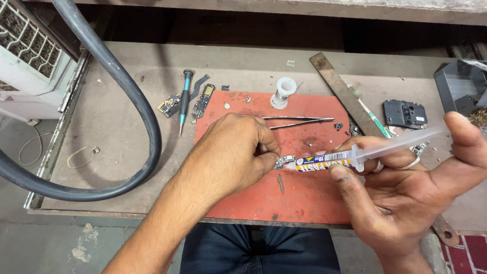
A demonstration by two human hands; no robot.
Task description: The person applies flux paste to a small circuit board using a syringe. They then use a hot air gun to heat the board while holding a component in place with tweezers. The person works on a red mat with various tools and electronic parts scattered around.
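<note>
Syringe (pixel 350 158): a clear plastic barrel with a printed blue, white and yellow label, lying nearly level across the centre right of the frame. Its plunger rod is drawn out toward the upper right, and its nozzle end points left. The contents behind the label cannot be made out.
Right hand (pixel 406 193): at lower right, fingers curled around the syringe barrel with the thumb pad resting on the end of the plunger, so the hand is clamped on it. A silver ring sits on 1 finger.
Left hand (pixel 231 155): at centre, fingers bunched and pinched together on a small metal circuit part (pixel 284 161) that touches the syringe tip.
Work mat (pixel 304 198): a red-orange rectangular sheet, scuffed and stained, at the centre of the frame beneath both hands.
Tweezers (pixel 299 121): thin polished steel, lying flat on the mat's upper part.
White spool (pixel 283 93): a small round plastic reel standing at the mat's top edge.
Screwdriver (pixel 184 101): slim, with a teal and black handle, left of the mat beside loose circuit boards (pixel 203 100).
Metal file (pixel 345 94): a flat rusty bar, diagonal at upper right.
Phone frame piece (pixel 404 114): black plastic, at right.
Hose (pixel 132 96): thick black rubber, looping across the left side.
Bench (pixel 116 127): a dull grey, worn surface.
</note>
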